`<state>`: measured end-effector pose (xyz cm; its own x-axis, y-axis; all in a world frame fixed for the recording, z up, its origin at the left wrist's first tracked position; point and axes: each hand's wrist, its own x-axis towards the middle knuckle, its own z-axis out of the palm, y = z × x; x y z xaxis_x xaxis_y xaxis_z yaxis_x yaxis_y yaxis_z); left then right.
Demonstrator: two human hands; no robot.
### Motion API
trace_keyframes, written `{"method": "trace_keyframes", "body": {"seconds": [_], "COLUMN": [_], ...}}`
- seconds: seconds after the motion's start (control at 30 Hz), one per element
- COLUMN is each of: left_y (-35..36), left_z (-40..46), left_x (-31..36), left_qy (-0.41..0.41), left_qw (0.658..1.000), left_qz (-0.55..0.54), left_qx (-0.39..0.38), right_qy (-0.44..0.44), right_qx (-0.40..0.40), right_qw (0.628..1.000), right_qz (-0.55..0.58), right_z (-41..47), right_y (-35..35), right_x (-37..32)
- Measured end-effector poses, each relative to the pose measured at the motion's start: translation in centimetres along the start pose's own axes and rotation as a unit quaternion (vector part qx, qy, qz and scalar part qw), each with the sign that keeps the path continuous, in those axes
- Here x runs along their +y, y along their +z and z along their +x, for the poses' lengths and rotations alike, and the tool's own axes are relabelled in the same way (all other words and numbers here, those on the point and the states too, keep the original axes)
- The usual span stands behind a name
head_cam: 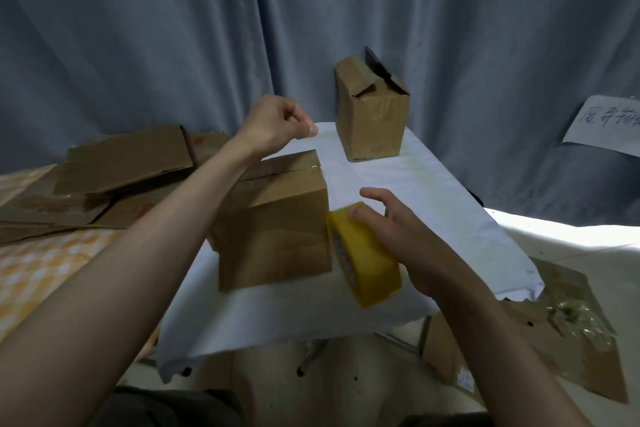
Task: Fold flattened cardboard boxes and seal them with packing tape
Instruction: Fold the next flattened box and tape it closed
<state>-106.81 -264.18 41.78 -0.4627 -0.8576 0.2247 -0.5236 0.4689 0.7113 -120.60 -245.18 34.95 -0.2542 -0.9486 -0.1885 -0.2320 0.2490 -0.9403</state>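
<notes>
Grey curtain hangs behind a table covered by a white sheet. Flattened cardboard lies piled to the left. On the sheet a folded box stands near the front, and a second box stands well behind it, its top flaps crumpled. The right hand curls round a yellow tape roll just beside the front box. The left hand hovers above that box, fingers pinching the clear tape end.
</notes>
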Motion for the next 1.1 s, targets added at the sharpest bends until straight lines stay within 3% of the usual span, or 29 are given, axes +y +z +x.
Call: {"method": "trace_keyframes", "body": {"seconds": [0.37, 1.1], "left_y": [1.6, 2.7], "left_z": [0.2, 1.0], "left_x": [-1.9, -4.0], "left_qy": [-0.034, -0.089], "left_qw": [0.999, 0.994], "left_qz": [-0.019, -0.055], "left_qx": [0.005, 0.006], "right_qy": [0.001, 0.004], "right_qx": [-0.052, -0.033], "right_qw": [0.996, 0.992], "right_qz": [0.077, 0.122], "right_z": [-0.2, 0.5], "right_y": [0.7, 1.2], "right_x": [-0.2, 0.1]}}
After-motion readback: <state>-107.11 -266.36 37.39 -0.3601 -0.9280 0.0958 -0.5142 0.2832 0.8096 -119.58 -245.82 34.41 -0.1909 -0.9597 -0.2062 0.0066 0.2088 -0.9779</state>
